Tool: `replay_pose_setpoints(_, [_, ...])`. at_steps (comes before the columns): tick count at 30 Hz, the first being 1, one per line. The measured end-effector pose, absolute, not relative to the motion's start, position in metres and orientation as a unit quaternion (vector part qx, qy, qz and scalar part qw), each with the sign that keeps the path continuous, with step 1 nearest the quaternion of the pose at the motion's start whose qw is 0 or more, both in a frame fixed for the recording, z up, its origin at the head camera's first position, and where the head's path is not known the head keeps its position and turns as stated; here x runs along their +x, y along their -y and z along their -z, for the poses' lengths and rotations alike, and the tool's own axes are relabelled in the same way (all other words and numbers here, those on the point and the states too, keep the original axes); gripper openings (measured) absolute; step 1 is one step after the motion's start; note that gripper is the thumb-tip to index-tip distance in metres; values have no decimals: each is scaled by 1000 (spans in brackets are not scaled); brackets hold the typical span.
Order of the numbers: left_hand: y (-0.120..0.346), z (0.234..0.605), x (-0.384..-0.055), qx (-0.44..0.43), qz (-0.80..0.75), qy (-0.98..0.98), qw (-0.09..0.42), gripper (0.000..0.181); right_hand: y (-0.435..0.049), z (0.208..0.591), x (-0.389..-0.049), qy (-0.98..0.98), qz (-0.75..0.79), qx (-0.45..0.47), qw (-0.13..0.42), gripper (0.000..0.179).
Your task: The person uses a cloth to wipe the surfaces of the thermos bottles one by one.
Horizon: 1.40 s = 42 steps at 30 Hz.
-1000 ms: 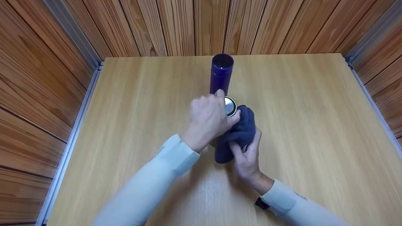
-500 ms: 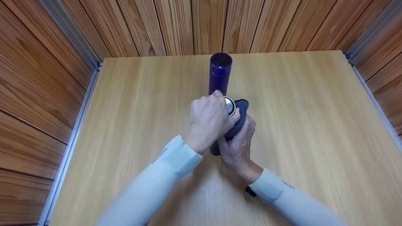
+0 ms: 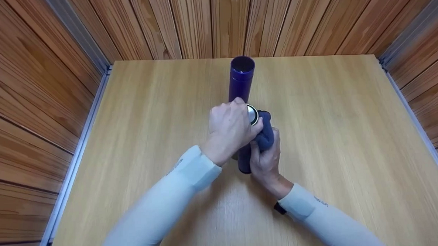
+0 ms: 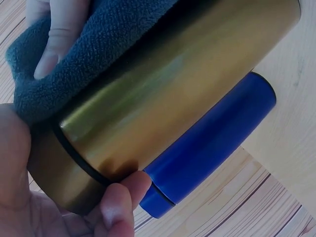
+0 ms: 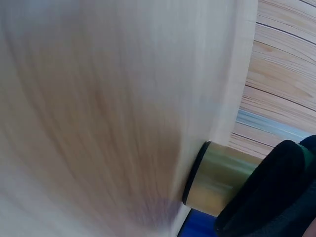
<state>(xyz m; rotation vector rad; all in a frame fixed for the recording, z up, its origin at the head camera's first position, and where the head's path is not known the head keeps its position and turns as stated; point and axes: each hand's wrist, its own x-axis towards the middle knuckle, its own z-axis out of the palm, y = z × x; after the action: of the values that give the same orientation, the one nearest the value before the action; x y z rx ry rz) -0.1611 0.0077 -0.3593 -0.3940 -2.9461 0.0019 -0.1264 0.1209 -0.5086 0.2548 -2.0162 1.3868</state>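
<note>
My left hand grips the top of a gold thermos, its fingers round the cap end. The thermos's silver-and-black round top shows beside that hand in the head view. A dark blue-grey terry cloth lies bunched against the thermos's side, held there by my right hand. In the left wrist view the cloth covers one flank of the gold body, and a right finger presses on it. The thermos's black-edged base is near the table in the right wrist view. Behind it stands an upright blue-purple thermos.
The light wood table spreads around both hands. Wood-plank walls stand at its back and on both sides, with grey metal strips at the corners.
My right hand rubs the cloth along the gold thermos, moving up and left, then slightly back right and down; the cloth is bunched tighter. My left hand keeps its grip nearly in place.
</note>
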Motion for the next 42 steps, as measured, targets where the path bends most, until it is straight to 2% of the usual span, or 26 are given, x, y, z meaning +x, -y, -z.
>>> replay_pose_setpoints(3, [-8, 359, -161, -130, -3, 989, 76, 65, -119, 513, -122, 780, -537, 93, 306, 54])
replay_pose_setpoints(10, [-7, 358, -162, -132, 10, 988, 75, 63, -113, 519, -118, 839, -463, 86, 271, 88])
replay_pose_setpoints(13, [-8, 359, -162, -133, 19, 988, 75, 61, -112, 517, -117, 855, -444, 74, 258, 97])
replay_pose_setpoints(17, [-9, 359, -162, -132, 21, 989, 70, 61, -114, 518, -116, 865, -425, 74, 255, 91])
replay_pose_setpoints(24, [-10, 359, -162, -127, 17, 988, 84, 60, -120, 520, -110, 870, -409, 80, 264, 53])
replay_pose_setpoints(27, [-10, 360, -162, -127, 25, 987, 96, 57, -121, 515, -107, 867, -421, 69, 257, 46])
replay_pose_setpoints(31, [-9, 361, -161, -131, 35, 985, 102, 57, -117, 507, -107, 849, -457, 53, 259, 54])
replay_pose_setpoints(38, [-9, 362, -159, -146, 37, 982, 118, 56, -109, 496, -120, 838, -445, 62, 311, 77])
replay_pose_setpoints(42, [-9, 361, -160, -133, 23, 985, 109, 57, -107, 496, -127, 858, -411, 64, 301, 88])
